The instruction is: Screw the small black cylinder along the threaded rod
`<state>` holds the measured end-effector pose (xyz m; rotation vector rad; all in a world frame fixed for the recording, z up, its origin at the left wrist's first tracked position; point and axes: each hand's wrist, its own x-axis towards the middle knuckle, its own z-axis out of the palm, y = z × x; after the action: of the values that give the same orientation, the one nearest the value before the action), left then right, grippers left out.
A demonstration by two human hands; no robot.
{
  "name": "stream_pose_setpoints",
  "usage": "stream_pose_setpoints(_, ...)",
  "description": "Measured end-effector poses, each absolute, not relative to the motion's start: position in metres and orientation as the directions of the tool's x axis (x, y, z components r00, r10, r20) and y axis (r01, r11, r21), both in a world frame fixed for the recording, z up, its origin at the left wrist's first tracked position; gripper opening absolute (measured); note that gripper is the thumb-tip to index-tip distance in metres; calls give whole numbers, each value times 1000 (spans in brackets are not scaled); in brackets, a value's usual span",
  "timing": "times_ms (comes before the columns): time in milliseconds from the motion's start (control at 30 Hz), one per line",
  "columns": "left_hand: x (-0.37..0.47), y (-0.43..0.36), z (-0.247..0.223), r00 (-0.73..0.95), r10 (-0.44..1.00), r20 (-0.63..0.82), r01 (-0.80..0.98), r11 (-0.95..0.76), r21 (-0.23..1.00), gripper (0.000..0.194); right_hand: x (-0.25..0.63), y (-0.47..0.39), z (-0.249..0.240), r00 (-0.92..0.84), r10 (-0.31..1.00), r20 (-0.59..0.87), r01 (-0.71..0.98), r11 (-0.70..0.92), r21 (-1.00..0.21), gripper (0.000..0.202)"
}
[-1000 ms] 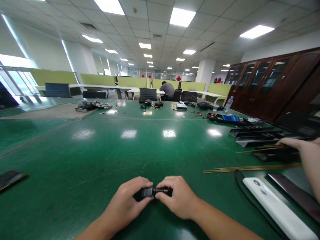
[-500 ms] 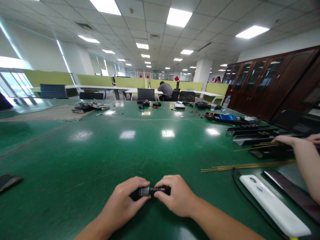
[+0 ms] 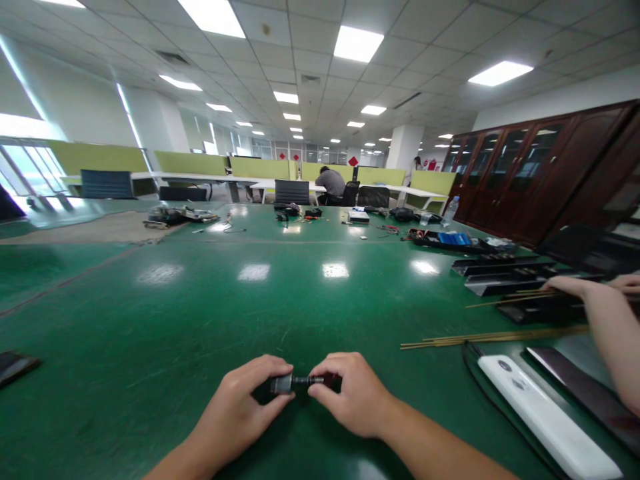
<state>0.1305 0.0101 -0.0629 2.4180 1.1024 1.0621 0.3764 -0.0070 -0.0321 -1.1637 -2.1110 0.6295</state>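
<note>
Just above the table, my left hand (image 3: 245, 400) pinches a short grey-and-black cylindrical piece (image 3: 283, 385) between thumb and fingers. A thin dark shaft (image 3: 301, 381) runs from that piece across to my right hand (image 3: 353, 393). The fingers of my right hand are closed on the shaft's other end, a dark reddish part that looks like a handle (image 3: 332, 381), mostly covered by the hand. Whether the shaft and the grey piece are one object or two, I cannot tell.
A white case-like device (image 3: 545, 417) with a black cable lies at the right, beside thin brass-coloured rods (image 3: 450, 340). A co-worker's hand (image 3: 570, 287) rests near black metal channels (image 3: 505, 280). A dark flat object (image 3: 17, 365) lies at the left edge.
My left hand has shifted slightly left with the grey piece. The gap between my hands is wider, and more of the thin shaft shows. My right hand stays almost in place.
</note>
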Motion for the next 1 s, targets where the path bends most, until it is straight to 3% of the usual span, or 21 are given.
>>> stream_pose_setpoints(667, 126, 11, -62, 417, 767, 487, 545, -640, 541, 28, 379, -7, -28, -379, 883, 278, 567, 458, -685, 10)
stream_pose_setpoints(1000, 123, 13, -60, 412, 763, 499, 608, -637, 473, 27, 379, -6, -28, -354, 890, 288, 569, 449, -689, 10)
